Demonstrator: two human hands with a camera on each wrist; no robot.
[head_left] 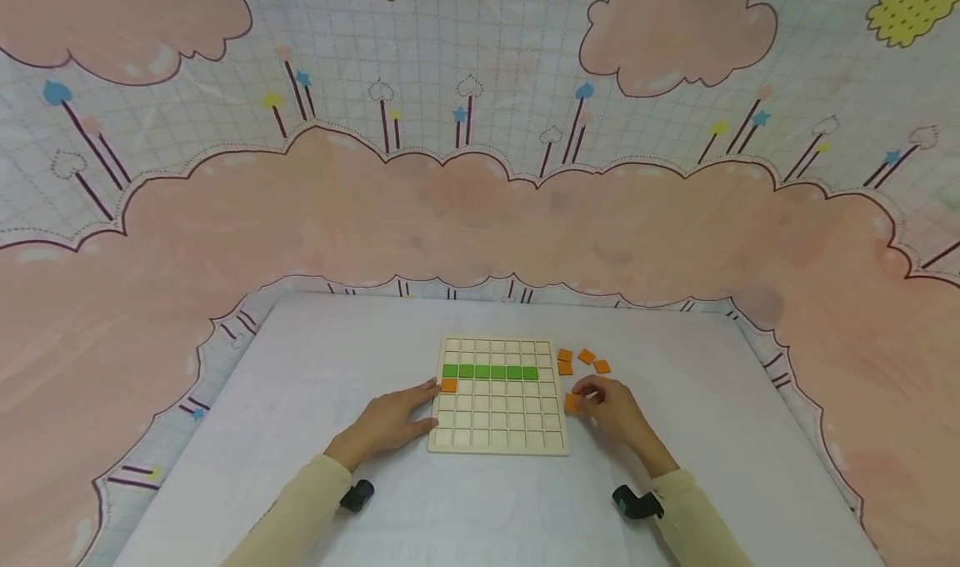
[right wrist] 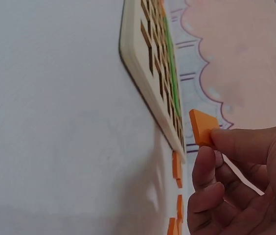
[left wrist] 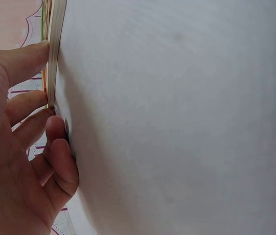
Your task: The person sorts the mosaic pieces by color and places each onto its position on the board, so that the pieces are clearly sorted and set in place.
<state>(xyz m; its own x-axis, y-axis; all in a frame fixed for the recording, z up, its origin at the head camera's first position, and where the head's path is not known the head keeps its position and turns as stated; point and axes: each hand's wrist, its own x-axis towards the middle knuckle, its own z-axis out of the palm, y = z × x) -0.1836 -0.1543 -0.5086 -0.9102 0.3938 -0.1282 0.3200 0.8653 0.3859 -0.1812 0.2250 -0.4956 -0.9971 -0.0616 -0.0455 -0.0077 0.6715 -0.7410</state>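
Observation:
A pale wooden grid board [head_left: 498,444] lies flat between the two hands. Green square tiles [head_left: 482,372] fill most of one row, and a single orange tile [head_left: 448,385] sits in the leftmost square of the row below. My left hand [head_left: 390,418] touches the board's left edge with extended fingers and thumb; the left wrist view shows the fingertips right at the side. Just off the board's right edge, my right hand [head_left: 611,408] pinches another orange tile [right wrist: 203,127] between thumb and fingers, raised and tilted in the right wrist view.
Several loose orange tiles [head_left: 587,356] lie beyond the right hand, two of them close along the board's right edge. All of this stands on a white table [head_left: 337,333], with a cloud-patterned cloth [head_left: 480,217] behind it. Each wrist carries a black device [head_left: 636,503].

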